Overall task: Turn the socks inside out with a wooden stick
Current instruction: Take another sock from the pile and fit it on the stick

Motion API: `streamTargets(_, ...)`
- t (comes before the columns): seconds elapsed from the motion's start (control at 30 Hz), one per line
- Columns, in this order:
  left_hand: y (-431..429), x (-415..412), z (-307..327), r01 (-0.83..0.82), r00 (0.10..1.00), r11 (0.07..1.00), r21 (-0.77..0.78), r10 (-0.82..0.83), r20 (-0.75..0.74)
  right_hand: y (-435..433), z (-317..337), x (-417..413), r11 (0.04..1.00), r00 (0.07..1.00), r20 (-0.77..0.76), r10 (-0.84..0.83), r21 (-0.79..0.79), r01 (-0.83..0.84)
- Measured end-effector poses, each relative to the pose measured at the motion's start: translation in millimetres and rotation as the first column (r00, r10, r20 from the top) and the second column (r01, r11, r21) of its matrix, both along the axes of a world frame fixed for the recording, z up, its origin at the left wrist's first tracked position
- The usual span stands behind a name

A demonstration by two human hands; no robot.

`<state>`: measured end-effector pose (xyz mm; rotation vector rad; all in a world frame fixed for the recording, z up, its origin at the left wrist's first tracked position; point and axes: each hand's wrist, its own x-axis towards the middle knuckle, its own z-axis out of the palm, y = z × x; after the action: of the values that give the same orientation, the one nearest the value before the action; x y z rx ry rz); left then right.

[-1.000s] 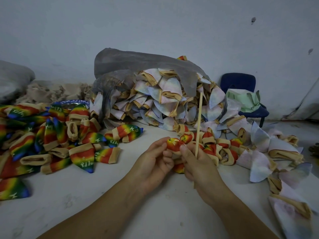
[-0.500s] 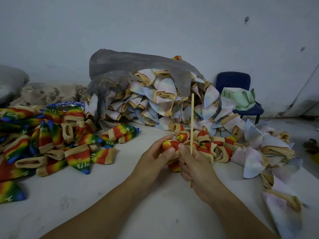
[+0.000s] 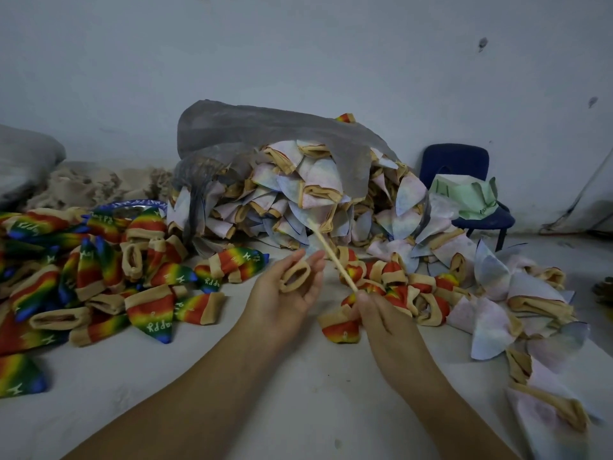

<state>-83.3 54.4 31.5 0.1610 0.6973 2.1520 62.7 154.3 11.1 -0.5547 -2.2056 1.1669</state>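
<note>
Grey-white table (image 3: 298,410) nearest, both forearms reaching over it. Left hand (image 3: 282,300) palm-up, fingers curled round the held sock (image 3: 294,276); only its tan cuff shows, opening facing the camera. Right hand (image 3: 381,318) pinches the wooden stick (image 3: 331,254) at its lower end between thumb and fingertips. Stick tilted, upper end leaning left and away, shaft passing just right of the left fingertips; contact with the cuff can't be told. Stick tip is outside the cuff opening, above and behind it.

Loose red-rainbow sock (image 3: 340,327) lies on the table right under the right hand's fingers; touching or not, unclear.

Behind the hands, a row of rolled rainbow socks (image 3: 414,287) runs rightward. Left side: big heap of rainbow socks (image 3: 99,280), tan cuffs, "HAPPY" lettering. Right side: pale inside-out socks (image 3: 491,313) scattered along the table edge.

Further back, centre: grey plastic bag (image 3: 265,127) lying open, pale socks spilling out of its mouth toward the stick. Blue-rimmed plate (image 3: 139,204) left of the bag, partly hidden by the heap. Blue chair (image 3: 454,161) far right with a green folded item (image 3: 464,197) on it. Grey wall (image 3: 298,44) behind.
</note>
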Motion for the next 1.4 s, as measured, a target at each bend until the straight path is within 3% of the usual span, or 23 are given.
streamTargets(0.2, 10, -23, -17, -0.06, 0.969, 0.998, 0.037, 0.05, 0.24, 12, 6, 6, 0.949, 0.993, 0.106, -0.05, 0.316, 0.014)
streamTargets(0.47, 6, -34, -23, -0.049, 0.989, 0.997, 0.059, 0.04, 0.14, 19, 5, 6, 0.83, 0.919, 0.32, -0.228, 0.558, 0.012)
streamTargets(0.67, 7, -26, -21, -0.06, 0.998, 0.998, -0.023, 0.06, 0.013, 15, 2, 3, 0.836, 0.894, 0.379, -0.238, 0.549, -0.01)
streamTargets(0.93, 16, -10, -19, 0.009, 0.994, 1.0, -0.016, -0.008, 0.105, 3, 2, 1, 0.85, 0.93, 0.319, -0.185, 0.527, -0.011)
streamTargets(1.1, 16, -11, -18, 0.037, 0.997, 0.999, -0.012, -0.036, 0.071, 5, 2, 1, 0.845, 0.935, 0.302, -0.186, 0.534, -0.004)
streamTargets(1.2, 15, -14, -20, 0.049, 0.998, 0.987, -0.154, -0.054, -0.029, 5, 2, 1, 0.841, 0.937, 0.293, -0.188, 0.542, -0.001)
streamTargets(1.27, 16, -16, -21, -0.002, 0.981, 0.951, -0.308, -0.058, -0.186, 7, 2, 2, 0.844, 0.94, 0.286, -0.189, 0.536, 0.007)
streamTargets(1.4, 18, -20, -21, -0.221, 0.837, 0.807, -0.547, -0.131, -0.532, 10, 2, 4, 0.844, 0.943, 0.264, -0.2, 0.536, 0.029)
